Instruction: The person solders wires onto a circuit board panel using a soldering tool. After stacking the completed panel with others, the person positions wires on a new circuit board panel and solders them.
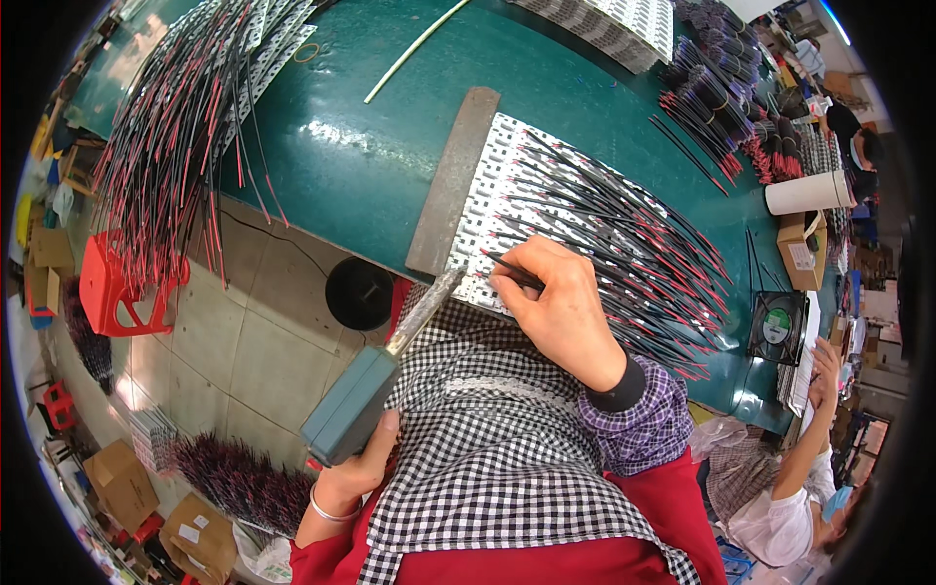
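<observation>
My left hand [361, 468] is wrapped round a grey-green glue gun [351, 405], its stained barrel slanting up to the near left corner of a white panel of small circuit boards [478, 200]. Black wires with red ends fan out to the right from this panel. Over the panel's near edge, my right hand [556, 302] pinches a black wire [515, 268] between thumb and fingers. A flat grey-brown bar [453, 180] lies along the panel's left edge. The glue gun's handle is mostly hidden by its body and my hand.
Wired panels [195, 117] hang over the green table's [341, 166] left end. A pale stick [414, 54] and stacked panels [624, 29] lie farther back. Wire bundles [717, 97], a fan [777, 327] and a co-worker's hand [825, 370] are at right. A black bucket [359, 294] stands below.
</observation>
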